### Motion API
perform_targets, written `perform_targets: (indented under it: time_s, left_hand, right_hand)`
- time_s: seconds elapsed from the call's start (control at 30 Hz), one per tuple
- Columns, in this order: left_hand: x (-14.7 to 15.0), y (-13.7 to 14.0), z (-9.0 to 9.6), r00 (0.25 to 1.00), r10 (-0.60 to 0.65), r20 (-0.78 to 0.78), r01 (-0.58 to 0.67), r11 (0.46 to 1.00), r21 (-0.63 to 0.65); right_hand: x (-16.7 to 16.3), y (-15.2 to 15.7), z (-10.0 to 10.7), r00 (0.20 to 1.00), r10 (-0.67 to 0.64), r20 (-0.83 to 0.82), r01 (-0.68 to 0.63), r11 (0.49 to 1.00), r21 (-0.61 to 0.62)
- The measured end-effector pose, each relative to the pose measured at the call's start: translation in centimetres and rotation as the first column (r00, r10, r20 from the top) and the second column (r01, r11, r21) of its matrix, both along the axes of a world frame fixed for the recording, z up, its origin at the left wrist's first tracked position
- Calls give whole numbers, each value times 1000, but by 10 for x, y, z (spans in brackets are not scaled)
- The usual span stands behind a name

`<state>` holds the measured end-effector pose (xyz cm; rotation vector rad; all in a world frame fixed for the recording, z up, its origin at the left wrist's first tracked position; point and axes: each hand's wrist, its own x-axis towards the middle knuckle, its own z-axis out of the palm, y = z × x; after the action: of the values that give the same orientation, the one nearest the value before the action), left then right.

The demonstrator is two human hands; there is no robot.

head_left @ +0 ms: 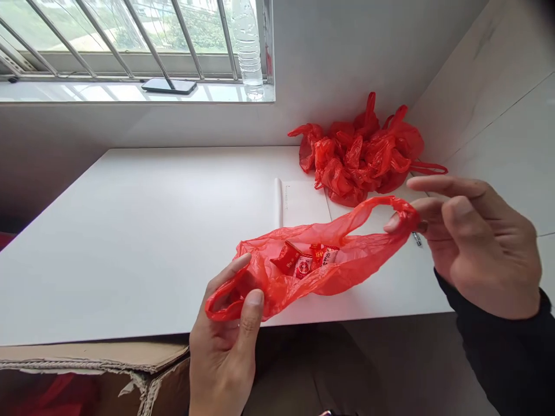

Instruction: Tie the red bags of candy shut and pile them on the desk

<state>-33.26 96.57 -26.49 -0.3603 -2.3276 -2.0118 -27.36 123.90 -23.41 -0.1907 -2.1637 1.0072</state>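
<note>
A thin red plastic bag (342, 282) is stretched between my two hands above the front edge of the white table, its mouth spread wide. Several small red wrapped packets (287, 258) lie inside it, some with white print. My left hand (232, 341) grips the bag's left handle, with the thumb in front and fingers behind. At the other end, the right handle is looped and bunched at the fingers of my right hand (477, 242). That hand's index finger stretches out, while lower fingers hold the handle.
A heap of red plastic bags (359, 153) lies at the table's back right, by a white booklet-like item (303, 202). On the windowsill are a phone (169, 86) and a clear bottle (249, 52). An open cardboard box (104, 358) stands below the white table (151, 242), front left.
</note>
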Motion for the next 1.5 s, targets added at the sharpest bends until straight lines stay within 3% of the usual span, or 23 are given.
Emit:
perform_targets:
  time_s: [0.07,0.13,0.2,0.3,0.4,0.5,0.6,0.67,0.77,0.87,0.93,1.0,1.1,1.2,1.3,1.4,1.5]
  left_hand:
    - [-1,1,-2,1000,7,-18,-7,1000,-5]
    - [-1,2,-3,1000,-10,-14,10,1000,-1]
    - [-1,3,-5,999,-33,2,33,999,-1]
    - [1,2,-4,997,-69,35,69,998,6]
    - [5,0,-1,995,-78,66,71,992,109]
    - [7,-1,1,996,-34,80,17,977,213]
    - [4,-2,-2,997,-55,51,47,987,155]
    - [2,-2,-3,993,-114,40,110,990,83]
    - [3,0,-3,984,-175,18,174,984,35]
    - [6,3,1,981,-195,5,194,977,89]
    - [5,2,5,978,-207,-2,207,974,88]
    - [2,-2,9,975,-214,-51,213,977,-18]
    - [-7,-8,19,957,-180,-227,127,965,-229]
    - [-14,-9,30,915,-56,-399,-81,944,-319]
    - [-18,-2,40,862,83,-499,-262,917,-301]
    - [-19,4,49,821,188,-539,-379,886,-267]
    - [-21,5,60,795,275,-541,-452,863,-225]
  right_hand:
    - [-8,10,-22,999,43,32,-38,987,-155]
    - [-19,18,-52,953,178,244,-144,978,-151]
    - [-26,20,-80,847,348,402,-301,937,-176]
    - [-28,11,-96,769,454,449,-386,891,-239]
    - [-27,5,-84,788,450,419,-371,891,-260]
    - [-28,9,-74,791,490,368,-354,856,-377]
    - [-26,16,-77,805,409,430,-233,884,-405]
    - [-17,14,-77,857,290,426,-151,931,-331]
    - [1,0,-65,909,278,312,-251,960,-126]
    - [8,-17,-49,876,382,296,-434,890,137]
    - [7,-22,-42,867,413,278,-469,866,176]
    - [7,-22,-34,891,396,223,-420,905,70]
    - [14,-18,-18,979,181,94,-162,970,-182]
    - [22,-19,1,999,-18,-27,7,938,-345]
    - [25,-26,16,994,-44,-103,7,940,-340]
    - [23,-33,23,983,15,-182,-76,941,-330]
    - [19,-35,24,963,139,-232,-232,865,-445]
